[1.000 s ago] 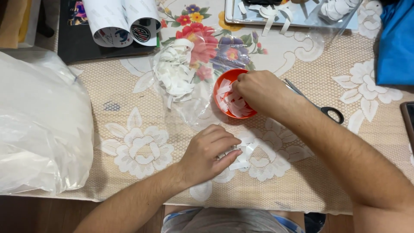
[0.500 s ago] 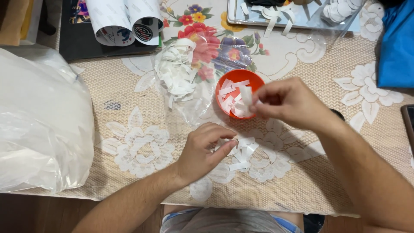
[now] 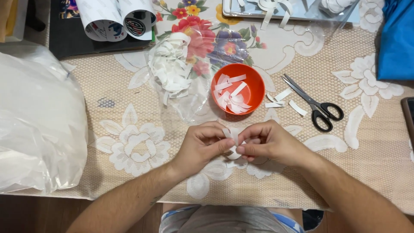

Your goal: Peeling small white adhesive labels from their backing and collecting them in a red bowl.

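Note:
My left hand [image 3: 202, 144] and my right hand [image 3: 269, 142] meet near the table's front edge, fingertips pinched together on a small white paper piece [image 3: 235, 152]. A thin white strip sticks up between the fingers. Just beyond the hands stands an orange bowl [image 3: 254, 84] holding several white paper strips. A clear plastic bag of white strips [image 3: 172, 71] lies to the bowl's left.
Black-handled scissors [image 3: 317, 105] lie right of the bowl, with loose strips [image 3: 280, 98] beside them. A big white plastic bag [image 3: 36, 125] fills the left. Rolled paper [image 3: 116, 17], a tray of strips [image 3: 293, 8] and blue cloth [image 3: 396, 41] sit at the back.
My right hand left the orange bowl and came down toward me to join the left hand. Both hands now pinch the white paper piece together.

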